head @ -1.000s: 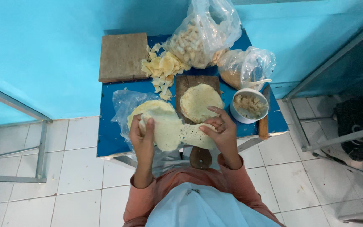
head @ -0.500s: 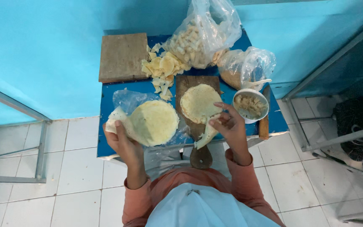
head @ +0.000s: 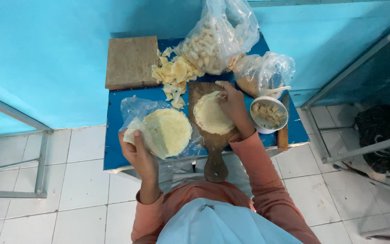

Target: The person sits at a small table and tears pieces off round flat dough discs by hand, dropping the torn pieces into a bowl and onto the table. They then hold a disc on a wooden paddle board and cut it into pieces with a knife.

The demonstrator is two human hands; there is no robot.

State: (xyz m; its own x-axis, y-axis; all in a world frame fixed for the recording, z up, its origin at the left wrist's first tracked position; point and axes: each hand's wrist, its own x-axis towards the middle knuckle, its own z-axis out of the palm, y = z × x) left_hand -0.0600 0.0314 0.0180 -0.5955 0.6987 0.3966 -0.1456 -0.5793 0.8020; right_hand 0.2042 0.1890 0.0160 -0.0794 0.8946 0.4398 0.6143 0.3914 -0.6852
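My left hand (head: pixel 137 148) grips the left edge of a stack of round pale yellow wrappers (head: pixel 167 132) that lies on a clear plastic sheet (head: pixel 132 107) on the small blue table (head: pixel 113 135). My right hand (head: pixel 232 105) rests its fingers on the far right edge of a single round wrapper (head: pixel 209 115) spread on a wooden paddle board (head: pixel 215 149). A white bowl of chopped filling (head: pixel 268 115) stands just right of that hand.
A square wooden block (head: pixel 131 62) sits at the table's back left. Wrapper scraps (head: pixel 175 74) lie behind the board. Two clear bags (head: pixel 217 40) (head: pixel 267 72) stand at the back. Metal frames flank the table over the white tiled floor.
My left hand has slid from the middle of the stack to its left edge. My right hand has moved from the near side of the board up to the far edge of the single wrapper.
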